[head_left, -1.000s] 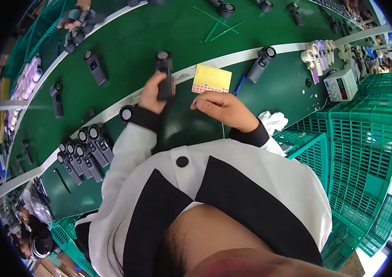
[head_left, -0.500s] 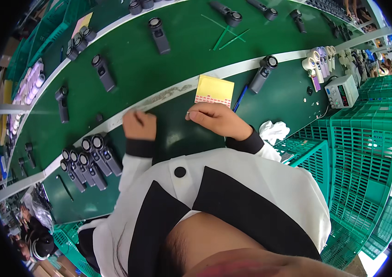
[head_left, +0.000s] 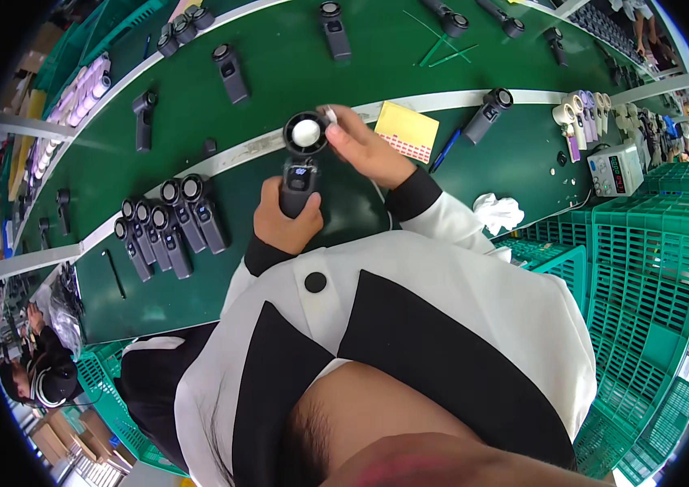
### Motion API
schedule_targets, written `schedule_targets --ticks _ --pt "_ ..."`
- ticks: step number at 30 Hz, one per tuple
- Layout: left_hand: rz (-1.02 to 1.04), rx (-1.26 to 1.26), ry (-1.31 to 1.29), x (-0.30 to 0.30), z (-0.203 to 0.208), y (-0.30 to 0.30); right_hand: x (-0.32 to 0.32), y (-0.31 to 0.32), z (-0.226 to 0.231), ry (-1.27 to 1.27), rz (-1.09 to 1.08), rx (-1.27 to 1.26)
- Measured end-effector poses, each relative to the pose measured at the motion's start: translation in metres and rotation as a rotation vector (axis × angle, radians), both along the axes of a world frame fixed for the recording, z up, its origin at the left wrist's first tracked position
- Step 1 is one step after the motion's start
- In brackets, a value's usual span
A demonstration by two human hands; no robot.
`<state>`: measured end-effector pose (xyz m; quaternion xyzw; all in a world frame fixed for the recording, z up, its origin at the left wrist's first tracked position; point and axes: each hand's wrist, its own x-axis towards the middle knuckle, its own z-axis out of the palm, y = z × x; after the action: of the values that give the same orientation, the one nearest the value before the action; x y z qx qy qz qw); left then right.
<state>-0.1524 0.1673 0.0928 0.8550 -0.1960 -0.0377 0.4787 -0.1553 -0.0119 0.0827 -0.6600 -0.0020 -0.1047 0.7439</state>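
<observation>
A dark grey handheld fan (head_left: pixel 299 180) stands upright in my left hand (head_left: pixel 288 221), its fingers wrapped round the handle. A small display glows on the handle, and the round head has a white centre. My right hand (head_left: pixel 369 148) is beside the fan head, thumb and fingers pinching a small white piece (head_left: pixel 330 115) at the head's right edge. Whether that piece touches the fan, I cannot tell. Below the right wrist a thin white cable (head_left: pixel 382 199) shows; its upper end is hidden. Left of my hands, several similar fans (head_left: pixel 170 230) lie side by side on the green table.
A yellow paper pad (head_left: pixel 407 130), a blue pen (head_left: pixel 446 151) and another grey fan (head_left: pixel 488 116) lie to the right. Beyond are white crumpled cloth or tissue (head_left: pixel 498 213), a small meter box (head_left: pixel 615 170) and green crates (head_left: pixel 645 268). More fans sit beyond the pale divider strip (head_left: pixel 251 152).
My left hand now holds a fan upright; before, it showed no fan and was loosely curled. My right hand has come up beside the fan head. The whole view has shifted.
</observation>
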Motion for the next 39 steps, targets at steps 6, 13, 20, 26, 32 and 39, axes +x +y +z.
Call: schedule_targets --ticks 6,13,20,26,32,39 --pt "-0.054 -0.091 -0.162 -0.016 0.04 0.002 -0.012 -0.001 0.043 0.044 0.164 0.307" --pt "-0.103 -0.117 -0.195 -0.022 0.05 0.005 -0.024 0.016 0.079 0.099 0.302 0.625" --pt "-0.496 -0.546 0.717 -0.006 0.042 0.016 -0.023 0.021 0.061 -0.171 0.073 -0.086" --pt "-0.401 -1.214 0.577 0.046 0.09 0.075 -0.035 0.038 0.058 -0.21 0.137 -0.472" --pt "-0.514 -1.045 -0.319 -0.055 0.172 0.146 -0.044 0.052 0.057 0.006 0.328 -0.594" --pt "-0.311 -0.821 -0.593 -0.06 0.198 0.159 -0.042 0.062 0.045 -0.222 0.195 -0.718"
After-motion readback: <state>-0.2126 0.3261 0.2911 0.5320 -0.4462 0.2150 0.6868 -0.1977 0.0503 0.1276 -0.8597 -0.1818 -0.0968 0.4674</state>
